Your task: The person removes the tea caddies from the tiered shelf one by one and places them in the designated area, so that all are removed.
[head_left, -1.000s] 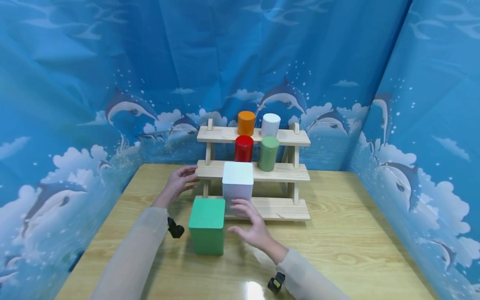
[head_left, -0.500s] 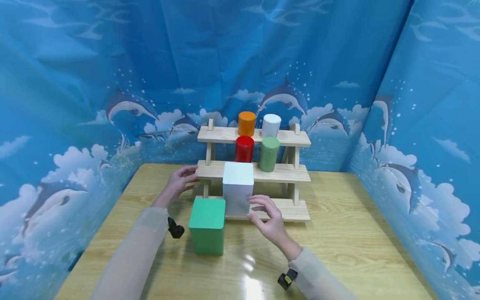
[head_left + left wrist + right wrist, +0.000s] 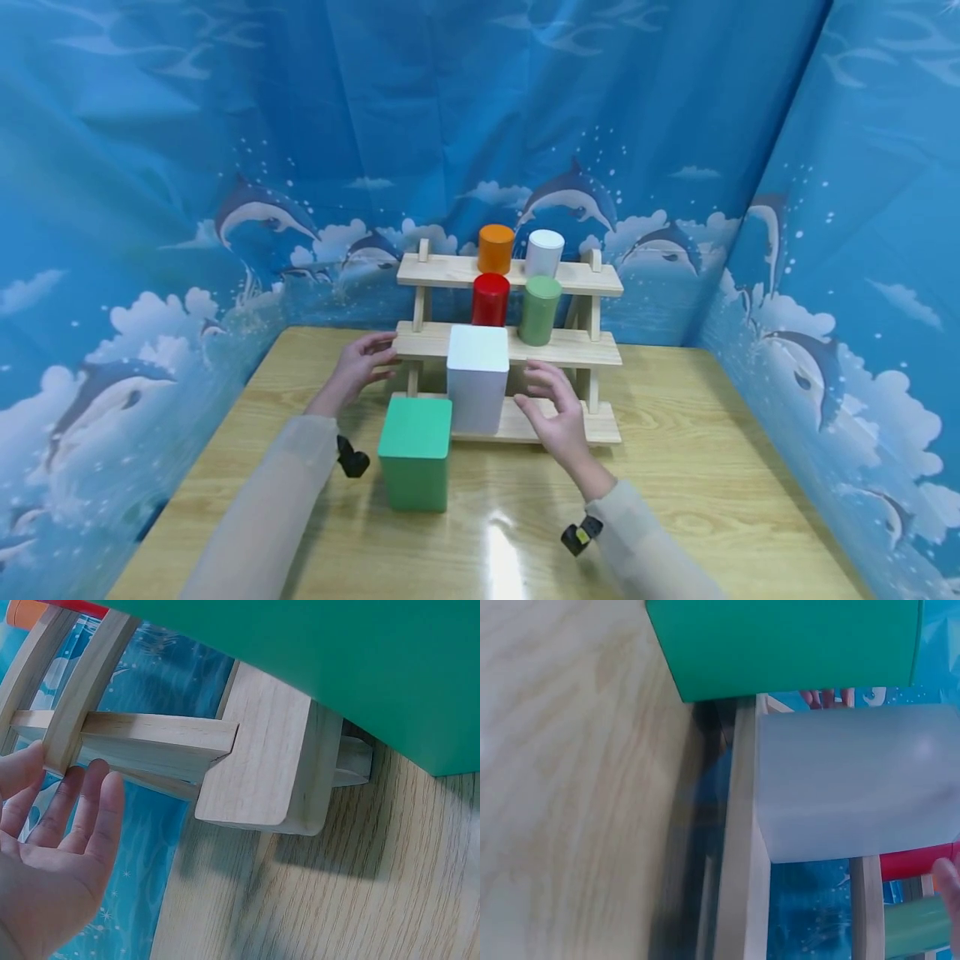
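Observation:
A three-tier wooden display rack (image 3: 582, 349) stands on the table. My left hand (image 3: 354, 372) is at the left end of its middle shelf. In the left wrist view, that hand's thumb and fingertips (image 3: 97, 772) lie on either side of the shelf's end, pinching it. A white box (image 3: 477, 383) stands upright on the bottom shelf. My right hand (image 3: 558, 412) is just right of it, fingers loosely bent and holding nothing. In the right wrist view, only a blurred bit of this hand shows at the edge. A green box (image 3: 415, 458) stands on the table in front.
On the middle shelf are a red cylinder (image 3: 491, 300) and a light green cylinder (image 3: 539, 312). An orange cylinder (image 3: 496, 249) and a white cylinder (image 3: 543, 253) occupy the top shelf. A blue dolphin-print curtain (image 3: 337, 150) surrounds the wooden table (image 3: 697, 467).
My right hand has moved right and slightly away from me, from the white box's front to beyond its right side. The left hand has stayed at the shelf end.

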{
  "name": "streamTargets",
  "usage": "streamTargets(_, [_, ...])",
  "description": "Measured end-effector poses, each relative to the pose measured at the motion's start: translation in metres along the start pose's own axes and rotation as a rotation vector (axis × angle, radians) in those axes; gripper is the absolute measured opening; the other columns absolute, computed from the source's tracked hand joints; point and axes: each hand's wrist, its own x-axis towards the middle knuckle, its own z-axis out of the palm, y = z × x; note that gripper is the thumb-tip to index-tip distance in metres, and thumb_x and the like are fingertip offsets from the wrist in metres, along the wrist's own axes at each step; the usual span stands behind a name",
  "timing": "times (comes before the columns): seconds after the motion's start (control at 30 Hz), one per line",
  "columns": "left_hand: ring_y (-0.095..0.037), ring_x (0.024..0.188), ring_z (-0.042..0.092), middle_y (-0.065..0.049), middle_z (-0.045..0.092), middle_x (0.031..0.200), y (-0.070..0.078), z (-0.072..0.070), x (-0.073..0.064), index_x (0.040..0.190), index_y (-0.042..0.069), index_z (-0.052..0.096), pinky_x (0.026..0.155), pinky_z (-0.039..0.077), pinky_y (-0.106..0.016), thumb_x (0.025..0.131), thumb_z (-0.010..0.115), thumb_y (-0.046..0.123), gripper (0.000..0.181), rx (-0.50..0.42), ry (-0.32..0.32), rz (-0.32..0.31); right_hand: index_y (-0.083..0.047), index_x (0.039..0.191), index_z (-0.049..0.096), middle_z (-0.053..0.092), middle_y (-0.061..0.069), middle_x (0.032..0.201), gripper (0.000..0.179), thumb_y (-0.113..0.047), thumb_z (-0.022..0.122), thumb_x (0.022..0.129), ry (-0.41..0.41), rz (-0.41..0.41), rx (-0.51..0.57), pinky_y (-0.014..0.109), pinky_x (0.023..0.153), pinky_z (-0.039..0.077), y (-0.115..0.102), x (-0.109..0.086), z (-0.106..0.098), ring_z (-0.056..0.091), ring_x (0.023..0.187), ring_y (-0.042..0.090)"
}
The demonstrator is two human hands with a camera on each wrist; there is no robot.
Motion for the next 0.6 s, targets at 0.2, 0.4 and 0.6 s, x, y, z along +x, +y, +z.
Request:
streamTargets(0.2, [-0.034, 0.115, 0.049, -0.015, 0.043, 0.137, -0.001, -0.001, -0.001, 0.137, 0.007, 0.044, 0.089, 0.049, -0.045, 0.093, 0.056, 0.01, 0.045, -0.01, -0.012, 0.003, 0.011, 0.122, 0.049, 0.041, 0.027, 0.134, 0.047, 0.006, 0.069, 0.079, -0.118, 0.142, -0.066, 0.052, 0.088, 0.048, 0.002, 0.011, 0.0, 0.044, 0.119, 0.04])
streamTargets(0.4, [-0.033, 0.114, 0.05, -0.015, 0.042, 0.138, 0.0, -0.001, -0.001, 0.137, 0.008, 0.044, 0.09, 0.049, -0.045, 0.093, 0.056, 0.011, 0.045, -0.005, -0.009, 0.001, 0.008, 0.13, 0.042, 0.031, 0.027, 0.142, 0.058, 0.003, 0.07, 0.08, -0.225, 0.196, -0.027, 0.058, 0.095, 0.039, 0.007, 0.026, 0.0, 0.033, 0.129, 0.037])
streamTargets(0.6, [-0.034, 0.113, 0.051, -0.015, 0.045, 0.135, 0.0, 0.0, -0.001, 0.136, 0.008, 0.046, 0.09, 0.049, -0.046, 0.093, 0.058, 0.012, 0.045, -0.011, -0.008, 0.013, 0.003, 0.137, 0.037, 0.022, 0.022, 0.148, 0.065, 0.001, 0.069, 0.081, -0.324, 0.26, 0.032, 0.061, 0.099, 0.034, 0.015, 0.04, 0.0, 0.026, 0.134, 0.035])
